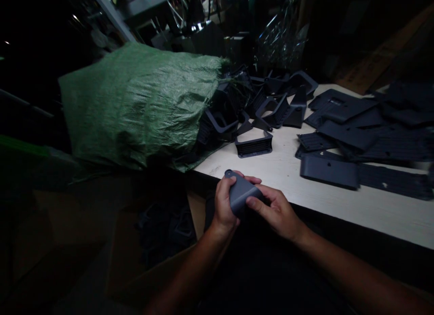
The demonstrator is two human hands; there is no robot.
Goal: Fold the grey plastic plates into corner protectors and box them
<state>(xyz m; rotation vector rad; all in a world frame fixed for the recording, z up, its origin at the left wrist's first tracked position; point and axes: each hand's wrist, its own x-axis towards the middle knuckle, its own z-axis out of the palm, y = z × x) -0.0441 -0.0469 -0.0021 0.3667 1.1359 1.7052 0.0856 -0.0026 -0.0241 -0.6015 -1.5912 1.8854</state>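
The green woven sack (135,102) lies on its side on the left end of the table (281,172), its mouth open toward the table's middle and spilling dark parts. Just in front of the table's near edge, the left hand (223,204) wraps its fingers around the left side of a dark grey moulded plastic part (241,195) with rounded corners. The right hand (278,212) pinches the part's right corner between thumb and fingers. The part is clear of the tabletop and supported by both hands. For a sound hold, the wrapped left hand should probably bear the weight. The right fingertips are then free to steer the corner, and the part is best kept over the table's edge rather than over the dark gap below. A ribbed rectangular frame (254,145) stands alone on the table's middle, beyond the hands. Behind it, a heap of like frames (274,105) reaches the table's far edge. A flat panel (328,171) and a stack of overlapping panels (376,134) cover the table's right half. The bare strip along the near edge is narrow. The light is dim, so fine detail on the part cannot be made out.
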